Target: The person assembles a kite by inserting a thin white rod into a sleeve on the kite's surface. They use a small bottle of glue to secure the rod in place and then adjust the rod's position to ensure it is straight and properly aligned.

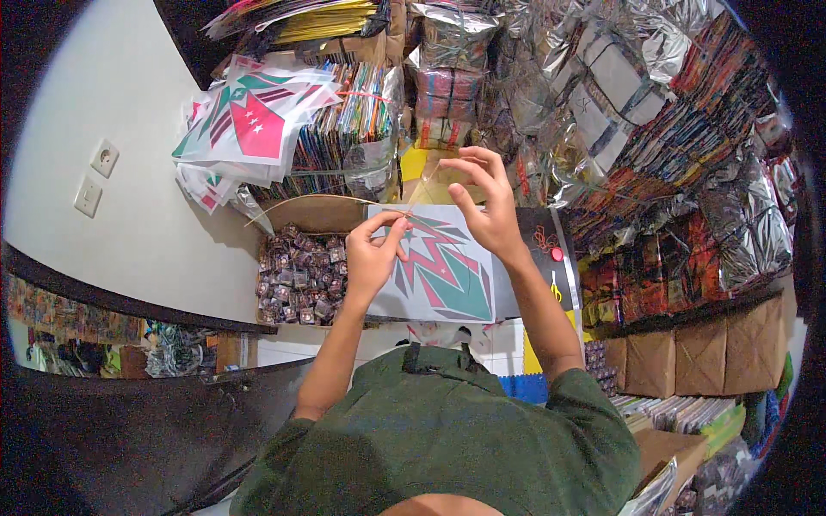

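Observation:
My left hand (372, 258) is closed in a pinch on a thin, bowed pale stick (327, 196), which reaches out to the left from the fingertips. A fine thread (423, 185) slants up from that pinch toward the fingers of my right hand (488, 205). The right hand is raised, its thumb and fingers spread apart; whether the thread is looped round a finger is too fine to tell. Below both hands lies a white sheet (456, 288) with a green, pink and grey angular pattern, on a dark board (516, 297).
A box of small wrapped pieces (301, 271) stands at the left. Patterned sheets (249, 120) rest on stacked packs behind it. Yellow scissors (556, 288), a round pink item (557, 254) and orange loops (542, 236) lie right of the sheet. Wrapped bundles (671, 181) rise at right.

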The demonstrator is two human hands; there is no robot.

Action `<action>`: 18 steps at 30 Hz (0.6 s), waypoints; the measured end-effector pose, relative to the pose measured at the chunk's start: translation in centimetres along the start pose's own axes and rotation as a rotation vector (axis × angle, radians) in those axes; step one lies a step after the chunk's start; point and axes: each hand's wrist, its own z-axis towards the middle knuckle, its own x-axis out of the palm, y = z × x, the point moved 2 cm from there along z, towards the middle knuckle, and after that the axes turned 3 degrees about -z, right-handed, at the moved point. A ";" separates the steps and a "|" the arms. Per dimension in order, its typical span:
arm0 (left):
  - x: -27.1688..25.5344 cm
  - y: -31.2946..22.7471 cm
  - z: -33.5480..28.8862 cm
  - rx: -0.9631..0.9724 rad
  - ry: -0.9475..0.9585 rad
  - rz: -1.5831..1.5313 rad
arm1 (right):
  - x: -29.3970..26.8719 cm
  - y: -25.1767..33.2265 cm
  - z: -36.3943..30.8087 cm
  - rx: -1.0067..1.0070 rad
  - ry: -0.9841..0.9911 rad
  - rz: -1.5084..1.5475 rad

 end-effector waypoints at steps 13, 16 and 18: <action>-0.3 0.0 0.1 -0.015 0.015 -0.005 | -0.2 1.0 -0.7 -0.187 0.009 -0.373; -0.3 0.0 0.0 -0.018 0.021 -0.005 | 0.4 0.9 -1.5 -0.282 0.063 -0.463; -0.4 0.0 0.0 -0.032 0.033 0.019 | 0.6 1.1 -2.0 -0.321 0.077 -0.462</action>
